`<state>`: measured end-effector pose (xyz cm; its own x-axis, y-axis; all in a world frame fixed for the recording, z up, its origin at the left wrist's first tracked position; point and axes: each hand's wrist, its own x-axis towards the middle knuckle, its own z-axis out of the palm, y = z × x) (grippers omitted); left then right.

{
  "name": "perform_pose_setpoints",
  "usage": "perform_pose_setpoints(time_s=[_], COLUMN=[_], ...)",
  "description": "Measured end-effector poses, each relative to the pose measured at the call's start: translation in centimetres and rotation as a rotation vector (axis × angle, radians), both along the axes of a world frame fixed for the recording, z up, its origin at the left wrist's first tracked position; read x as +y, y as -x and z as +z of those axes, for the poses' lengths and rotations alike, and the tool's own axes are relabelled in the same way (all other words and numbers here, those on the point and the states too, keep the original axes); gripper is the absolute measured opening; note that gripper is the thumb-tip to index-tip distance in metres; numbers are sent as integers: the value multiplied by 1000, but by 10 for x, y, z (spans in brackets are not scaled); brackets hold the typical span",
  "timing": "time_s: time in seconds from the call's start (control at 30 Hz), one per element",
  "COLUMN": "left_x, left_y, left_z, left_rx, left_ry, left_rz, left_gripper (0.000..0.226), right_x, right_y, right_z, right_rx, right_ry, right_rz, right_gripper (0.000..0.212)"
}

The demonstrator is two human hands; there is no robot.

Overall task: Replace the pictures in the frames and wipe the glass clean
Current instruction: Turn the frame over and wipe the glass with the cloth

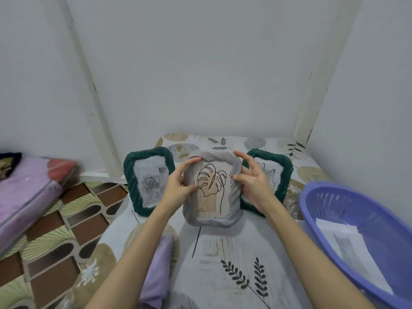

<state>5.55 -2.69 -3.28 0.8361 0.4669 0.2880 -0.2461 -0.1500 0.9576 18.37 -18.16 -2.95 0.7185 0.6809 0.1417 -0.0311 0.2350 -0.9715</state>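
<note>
The grey frame (213, 189) stands upright, long axis vertical, picture side facing the person, on the bed (225, 259) between two green frames (149, 180) (270, 178). The left hand (179, 182) grips its left edge, the right hand (252, 177) its right edge, fingers curled over the rim. A purple cloth (158, 270) lies near the left forearm.

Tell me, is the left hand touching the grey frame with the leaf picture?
Touching. The head view shows the left hand with its thumb across the glass and fingers on the top edge of the grey frame.
</note>
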Motion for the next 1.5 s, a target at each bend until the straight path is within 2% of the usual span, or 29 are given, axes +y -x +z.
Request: perform_pose_setpoints(time_s=[0.2,0.43,1.13,1.23,1.33,1.43,1.5], left_x=[31,46,59,61,54,36,19], left_y=[-47,-65,-82,-84,-82,-79,-81], left_z=[-17,-33,-51,-55,-47,-32,-24], left_rx=[6,11,22,31,34,43,-44], left_ry=[39,62,-51,-90,-129,-316,-452], left_rz=[80,99,138,155,196,328,361], left_gripper=[64,69,71,74,74,66,58], right_x=[43,64,76,70,59,36,14], right_y=[-43,-64,-69,-68,-65,-56,-45], right_z=[-14,-33,-33,-27,-21,-15,-14], right_rx=[-10,6,-41,-109,-262,-484,-616], right_ry=[56,56,95,121,167,254,262], right_rz=[-64,-86,-166,-196,-241,-328,-446], right_gripper=[57,61,61,60,58,58,52])
